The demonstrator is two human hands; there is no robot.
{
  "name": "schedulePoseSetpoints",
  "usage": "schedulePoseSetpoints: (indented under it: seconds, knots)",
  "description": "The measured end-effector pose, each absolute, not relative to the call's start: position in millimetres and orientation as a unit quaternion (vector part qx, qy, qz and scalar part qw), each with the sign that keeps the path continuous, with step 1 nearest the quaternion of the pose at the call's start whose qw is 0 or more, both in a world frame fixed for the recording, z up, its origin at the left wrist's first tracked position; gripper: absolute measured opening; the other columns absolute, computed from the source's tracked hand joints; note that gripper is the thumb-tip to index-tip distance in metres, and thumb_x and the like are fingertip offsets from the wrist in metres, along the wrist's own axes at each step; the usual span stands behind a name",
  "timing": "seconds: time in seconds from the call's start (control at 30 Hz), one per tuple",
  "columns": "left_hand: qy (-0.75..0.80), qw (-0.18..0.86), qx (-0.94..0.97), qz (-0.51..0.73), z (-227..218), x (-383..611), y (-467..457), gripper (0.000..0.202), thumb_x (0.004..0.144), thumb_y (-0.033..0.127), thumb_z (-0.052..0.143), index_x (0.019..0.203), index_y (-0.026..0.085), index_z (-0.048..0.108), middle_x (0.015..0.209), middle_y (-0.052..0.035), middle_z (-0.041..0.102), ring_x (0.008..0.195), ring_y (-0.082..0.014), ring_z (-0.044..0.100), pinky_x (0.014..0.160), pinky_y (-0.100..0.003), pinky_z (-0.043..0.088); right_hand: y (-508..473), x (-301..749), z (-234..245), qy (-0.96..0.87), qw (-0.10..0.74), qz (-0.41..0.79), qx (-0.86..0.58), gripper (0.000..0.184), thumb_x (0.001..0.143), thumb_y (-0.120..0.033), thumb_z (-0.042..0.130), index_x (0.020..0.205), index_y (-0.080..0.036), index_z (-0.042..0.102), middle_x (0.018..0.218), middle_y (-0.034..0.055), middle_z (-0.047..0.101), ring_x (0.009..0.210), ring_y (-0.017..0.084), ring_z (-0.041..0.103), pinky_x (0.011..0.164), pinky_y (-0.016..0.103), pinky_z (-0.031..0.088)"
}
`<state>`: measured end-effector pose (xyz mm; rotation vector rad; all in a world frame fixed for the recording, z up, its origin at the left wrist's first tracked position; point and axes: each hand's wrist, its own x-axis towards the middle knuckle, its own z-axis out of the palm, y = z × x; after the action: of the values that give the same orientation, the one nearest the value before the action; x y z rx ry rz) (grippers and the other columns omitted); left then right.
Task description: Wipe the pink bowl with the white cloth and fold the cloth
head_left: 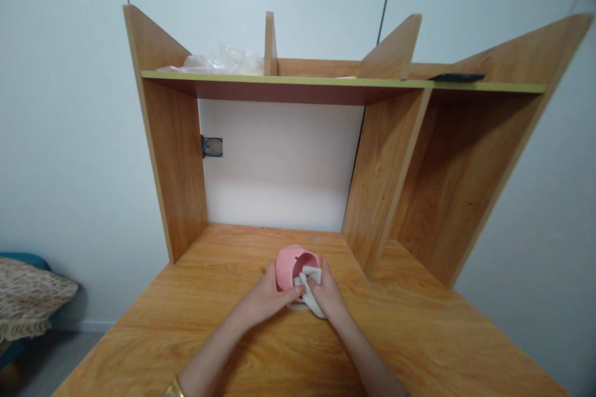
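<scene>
A small pink cup (289, 264) lies tilted on the wooden desk (195, 329), its mouth turned towards me. My left hand (266, 295) is wrapped round its left side and holds it. My right hand (329, 293) is closed on a white cloth (311, 295), which is pressed at the cup's rim and partly into its opening. Both hands touch each other just below the cup. Part of the cloth hangs down onto the desk between my wrists.
A wooden hutch with upright dividers (380, 189) rises behind the cup. On its top shelf lie a crumpled clear plastic bag (218, 62) and a flat dark object (456, 77). A wall socket (213, 147) sits at back left. A patterned cushion (28, 298) lies low left.
</scene>
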<state>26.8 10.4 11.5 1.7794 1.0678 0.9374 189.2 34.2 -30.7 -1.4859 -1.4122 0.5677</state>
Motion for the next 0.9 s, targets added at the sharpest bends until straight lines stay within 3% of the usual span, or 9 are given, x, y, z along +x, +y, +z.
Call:
schedulePoseSetpoints:
  seconds: [0.23, 0.43, 0.6, 0.7, 0.9]
  knots:
    - [0.550, 0.289, 0.694, 0.364, 21.8, 38.2, 9.9, 0.046, 0.063, 0.037, 0.064, 0.101, 0.015, 0.050, 0.093, -0.0110, 0.063, 0.083, -0.0248, 0.059, 0.069, -0.029, 0.044, 34.8, 191.7, -19.1, -0.564, 0.480, 0.220, -0.635, 0.072, 0.065, -0.022, 0.056, 0.129, -0.010, 0.024, 0.096, 0.0118, 0.062, 0.086, 0.021, 0.060, 0.075, 0.031, 0.045]
    - [0.576, 0.237, 0.705, 0.339, 32.3, 43.1, 5.5, 0.045, 0.061, 0.036, 0.062, 0.100, 0.015, 0.052, 0.091, -0.0123, 0.064, 0.083, -0.0285, 0.059, 0.067, -0.031, 0.043, 31.2, 197.1, -6.5, -0.582, 0.432, 0.170, -0.667, 0.077, 0.065, -0.027, 0.057, 0.131, -0.009, 0.023, 0.083, 0.0092, 0.065, 0.073, 0.021, 0.061, 0.061, 0.027, 0.045]
    - [0.588, 0.213, 0.717, 0.307, 33.9, 47.2, 3.6, 0.043, 0.057, 0.036, 0.062, 0.095, 0.017, 0.053, 0.086, -0.0105, 0.065, 0.082, -0.0292, 0.060, 0.067, -0.031, 0.042, 22.8, 200.7, 6.2, -0.617, 0.383, 0.083, -0.683, 0.074, 0.069, -0.031, 0.055, 0.133, -0.011, 0.023, 0.063, 0.0046, 0.063, 0.059, 0.022, 0.060, 0.049, 0.025, 0.037]
    - [0.591, 0.202, 0.725, 0.289, 37.4, 46.6, 4.2, 0.038, 0.057, 0.034, 0.061, 0.092, 0.020, 0.055, 0.085, -0.0077, 0.065, 0.082, -0.0272, 0.060, 0.066, -0.029, 0.042, 17.3, 198.8, 12.4, -0.635, 0.342, 0.045, -0.691, 0.071, 0.073, -0.033, 0.052, 0.134, -0.016, 0.019, 0.059, 0.0024, 0.061, 0.057, 0.021, 0.060, 0.049, 0.024, 0.034]
    - [0.623, 0.147, 0.720, 0.269, 49.4, 46.4, 3.9, 0.036, 0.062, 0.036, 0.054, 0.093, 0.016, 0.056, 0.084, -0.0119, 0.065, 0.081, -0.0289, 0.060, 0.065, -0.029, 0.041, 13.3, 195.1, 17.0, -0.654, 0.300, -0.013, -0.694, 0.069, 0.079, -0.040, 0.045, 0.136, -0.019, 0.013, 0.064, 0.0048, 0.063, 0.061, 0.022, 0.061, 0.052, 0.026, 0.037]
